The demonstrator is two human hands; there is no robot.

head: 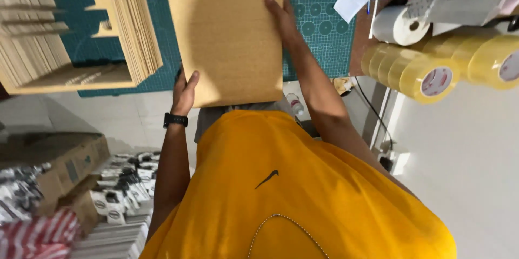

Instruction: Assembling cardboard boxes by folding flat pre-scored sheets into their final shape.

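Observation:
I hold a flat brown cardboard sheet (221, 32) over a green cutting mat (319, 21). My left hand (185, 92), with a black watch on its wrist, grips the sheet's near left corner. My right hand (280, 17) lies against the sheet's right edge, fingers stretched along it. Below the sheet my yellow shirt fills the lower middle of the view.
A stack of flat cardboard pieces (135, 21) stands at the left on the mat. Several rolls of clear yellowish tape (427, 70) and a white paper roll (400, 24) lie at the right. An open cardboard box (65, 167), small packets (124, 183) and a red-striped bag (32, 234) sit lower left.

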